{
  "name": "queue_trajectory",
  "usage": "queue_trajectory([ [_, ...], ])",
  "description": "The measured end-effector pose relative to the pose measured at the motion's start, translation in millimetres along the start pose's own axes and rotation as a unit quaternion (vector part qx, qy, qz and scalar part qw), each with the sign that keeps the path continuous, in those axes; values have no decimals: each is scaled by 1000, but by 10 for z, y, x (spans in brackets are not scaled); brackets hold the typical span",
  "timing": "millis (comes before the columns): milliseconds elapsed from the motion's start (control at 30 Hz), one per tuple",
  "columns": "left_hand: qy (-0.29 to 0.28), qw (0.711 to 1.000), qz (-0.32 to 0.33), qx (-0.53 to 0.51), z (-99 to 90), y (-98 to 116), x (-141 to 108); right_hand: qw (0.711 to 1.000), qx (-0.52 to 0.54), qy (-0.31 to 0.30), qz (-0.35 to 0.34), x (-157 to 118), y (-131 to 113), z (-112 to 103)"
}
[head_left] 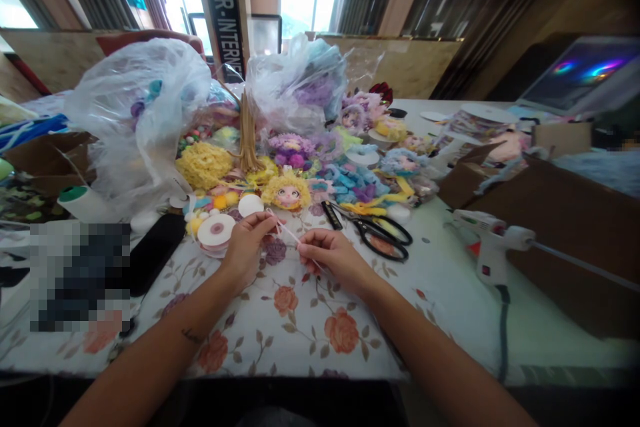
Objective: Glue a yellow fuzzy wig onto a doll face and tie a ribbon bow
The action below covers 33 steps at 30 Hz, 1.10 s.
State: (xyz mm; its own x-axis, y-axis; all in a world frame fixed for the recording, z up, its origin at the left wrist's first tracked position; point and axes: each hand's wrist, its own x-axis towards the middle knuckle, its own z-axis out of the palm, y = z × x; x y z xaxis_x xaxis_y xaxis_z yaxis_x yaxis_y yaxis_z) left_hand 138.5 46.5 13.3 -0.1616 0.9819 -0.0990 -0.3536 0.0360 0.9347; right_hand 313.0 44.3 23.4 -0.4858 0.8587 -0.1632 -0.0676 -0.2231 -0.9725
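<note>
A thin pale pink ribbon (289,231) is stretched between my two hands above the flowered tablecloth. My left hand (251,240) pinches its upper end, where a small loop shows at the fingertips. The fingers of my right hand (327,252) are closed on the lower part, and a loose tail hangs beneath them. Just behind lies a doll head (287,191) with curly yellow yarn hair. Beside my left hand is a white ribbon spool (217,229). Black-handled scissors (383,237) rest to the right of my right hand.
Plastic bags (145,100) of yarn pieces and a colourful heap of yarn and doll heads fill the back. A white glue gun (487,240) stands at right before a cardboard box (565,233). A black phone (155,250) and a thread cone (83,203) lie left.
</note>
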Motion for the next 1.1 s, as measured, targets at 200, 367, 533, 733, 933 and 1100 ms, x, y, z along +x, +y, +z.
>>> queue_trajectory([
  [200,-28,997,-21,70,-14,-24,-3,994,37,-1,-99,-10,-40,-7],
  [367,-76,987,-36,133,-9,-53,-42,988,73,3,-133,1,-24,-38],
  [533,-87,987,-45,127,-17,-63,-37,989,98,24,-110,26,31,-37],
  [733,-110,991,-67,39,-15,-32,-44,989,108,80,-61,54,69,-38],
  [933,-126,987,-90,31,-3,-6,-67,992,89,63,-71,54,59,-6],
  [1100,-101,989,-106,-11,-8,-1,-55,990,128,25,-61,57,5,-16],
])
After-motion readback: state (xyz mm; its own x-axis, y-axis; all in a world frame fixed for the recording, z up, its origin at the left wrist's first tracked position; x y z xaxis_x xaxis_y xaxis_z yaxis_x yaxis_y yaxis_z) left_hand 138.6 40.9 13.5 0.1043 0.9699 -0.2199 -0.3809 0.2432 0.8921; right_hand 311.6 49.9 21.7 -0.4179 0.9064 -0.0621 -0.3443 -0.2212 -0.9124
